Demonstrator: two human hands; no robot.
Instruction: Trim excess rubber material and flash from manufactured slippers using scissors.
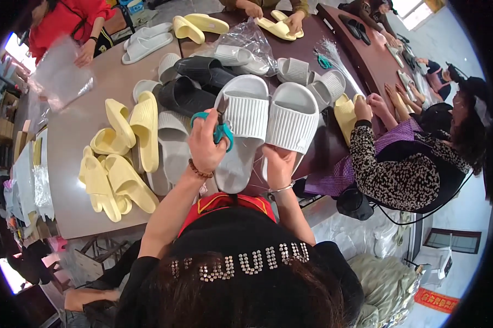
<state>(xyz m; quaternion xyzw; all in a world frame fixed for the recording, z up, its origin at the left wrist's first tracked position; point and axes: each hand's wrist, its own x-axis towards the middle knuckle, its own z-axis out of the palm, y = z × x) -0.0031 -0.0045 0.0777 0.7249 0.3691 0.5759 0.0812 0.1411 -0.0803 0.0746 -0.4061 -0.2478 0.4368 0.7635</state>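
My left hand (207, 146) is closed around scissors (223, 134) with teal handles, fingers through the loops. Their dark blades point up against the strap of a light grey slide slipper (246, 117). Beside it, touching, is a matching grey slide (293, 124) with a ribbed strap. My right hand (279, 165) grips that slide by the lower edge of its strap, the thumb on top and the other fingers mostly hidden. Black slides (186, 94) and more grey slides (173, 136) lie just left of and beyond the scissors.
Yellow slides (127, 183) are piled on the brown table (66, 164) at left. Clear plastic bags (246, 41) and a second teal-handled tool (323, 61) lie farther back. A co-worker (399, 164) sits close on my right, holding a yellow slide. Other people work across the table.
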